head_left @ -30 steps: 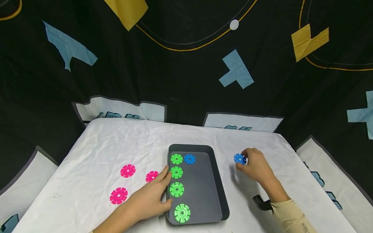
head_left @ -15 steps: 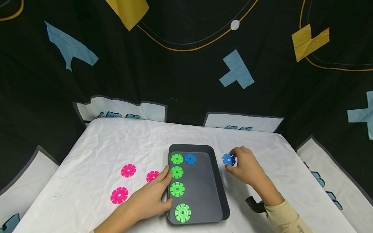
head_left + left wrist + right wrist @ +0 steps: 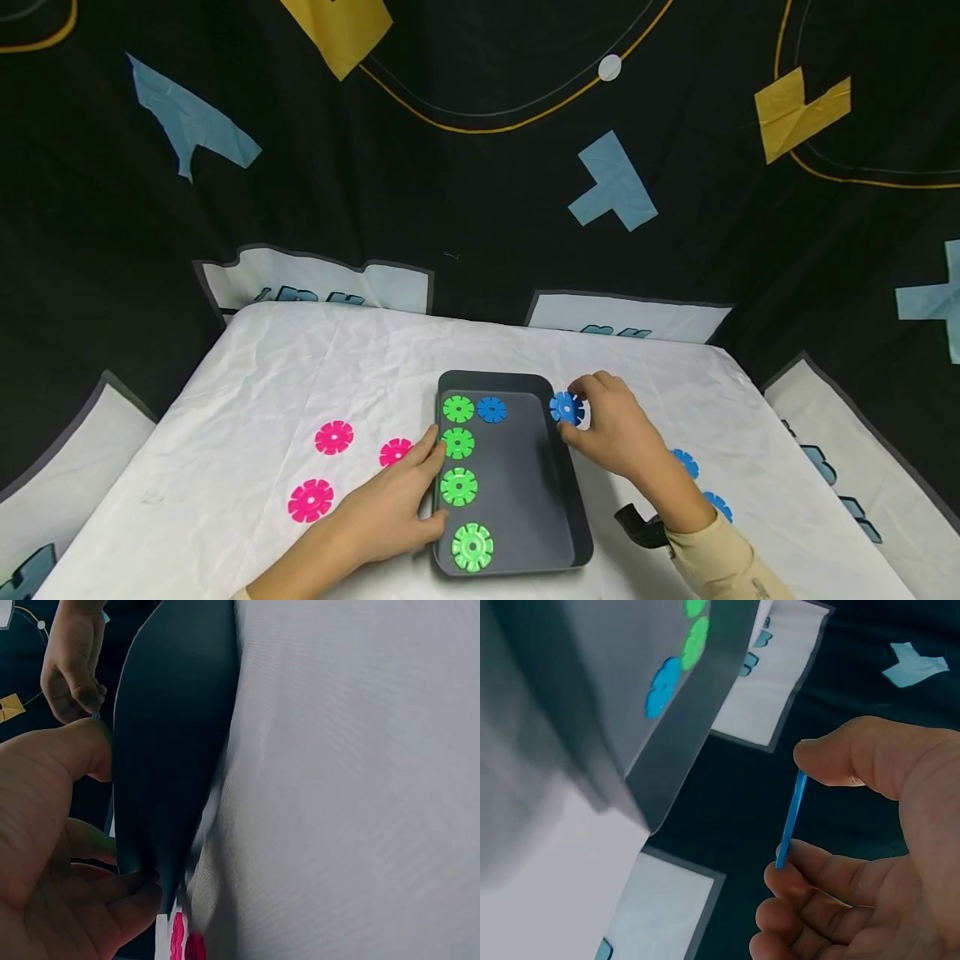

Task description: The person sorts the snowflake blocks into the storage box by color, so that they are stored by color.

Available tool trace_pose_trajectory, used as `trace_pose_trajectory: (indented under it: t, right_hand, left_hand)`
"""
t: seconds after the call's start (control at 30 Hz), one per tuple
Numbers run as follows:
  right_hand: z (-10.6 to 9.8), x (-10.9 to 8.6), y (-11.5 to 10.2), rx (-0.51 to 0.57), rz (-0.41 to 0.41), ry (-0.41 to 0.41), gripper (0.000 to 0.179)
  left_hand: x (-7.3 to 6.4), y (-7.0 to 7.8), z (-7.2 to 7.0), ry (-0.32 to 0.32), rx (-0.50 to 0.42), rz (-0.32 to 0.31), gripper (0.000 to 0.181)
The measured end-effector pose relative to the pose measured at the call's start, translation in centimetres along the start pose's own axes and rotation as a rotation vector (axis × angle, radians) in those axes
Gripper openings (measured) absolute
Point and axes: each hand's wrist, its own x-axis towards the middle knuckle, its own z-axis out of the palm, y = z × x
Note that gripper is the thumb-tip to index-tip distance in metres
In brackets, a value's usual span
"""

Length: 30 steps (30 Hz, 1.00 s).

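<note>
In the head view, a dark grey tray (image 3: 525, 500) lies on the white cloth. Down its left side runs a column of several green notched plastic discs (image 3: 459, 487), with one blue notched disc (image 3: 492, 410) beside the top one. My left hand (image 3: 386, 512) holds the tray's left rim, thumb and fingertips at its edge; the left wrist view shows the tray's outer wall (image 3: 176, 742) close up. Between thumb and fingertips, my right hand (image 3: 618, 429) pinches another blue notched disc (image 3: 566, 408) over the tray's right rim. That disc appears edge-on in the right wrist view (image 3: 791, 817).
Left of the tray lie three pink notched discs (image 3: 311, 501), one partly behind the left hand. Two more blue discs (image 3: 685, 463) lie on the cloth (image 3: 360, 350) at right, near the right forearm. A black curtain (image 3: 465, 217) hangs behind the table.
My right hand has carried the blue disc leftward from the cloth to the tray's right rim, uncovering two blue discs under the forearm. The left hand stays on the tray.
</note>
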Motion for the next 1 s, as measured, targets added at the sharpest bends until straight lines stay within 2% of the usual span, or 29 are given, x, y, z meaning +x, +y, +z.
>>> trace_pose_trajectory:
  t: [0.4,0.77,1.0]
  right_hand:
    - [0.7,1.8,-3.0,0.023,-0.072,0.006,0.044]
    - [3.1,3.3,-5.1,0.065,-0.1,-0.069,0.042]
    - [5.3,3.6,-5.5,0.071,-0.101,-0.141,0.043]
  left_hand:
    - [0.0,0.0,-0.1,-0.006,0.003,0.001,0.081]
    - [0.1,-0.1,-0.2,-0.024,0.005,-0.001,0.082]
    - [0.0,-0.2,-0.3,-0.033,0.01,-0.002,0.081]
